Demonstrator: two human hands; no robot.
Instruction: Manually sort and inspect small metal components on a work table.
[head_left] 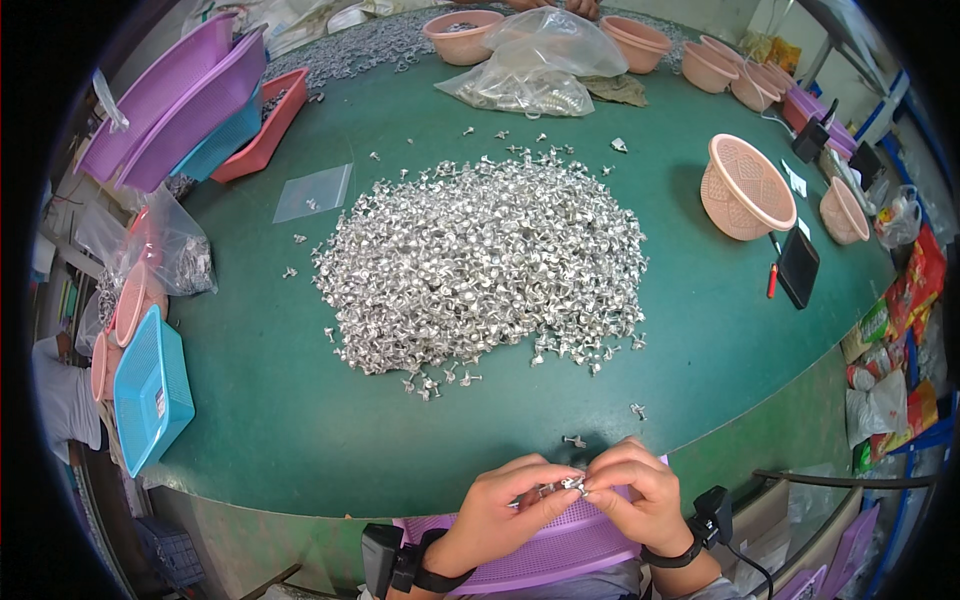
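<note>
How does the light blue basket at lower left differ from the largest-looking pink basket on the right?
The light blue basket is rectangular; the pink basket is round. The light blue basket sits left of the metal pile, the pink basket right of it. Both are open-topped.

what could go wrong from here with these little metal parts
The small metal parts pinched between the left hand and right hand could slip, perhaps into the purple basket below. The loose part just beyond the fingers might get knocked away. Bumping the pile could scatter more pieces.
</note>
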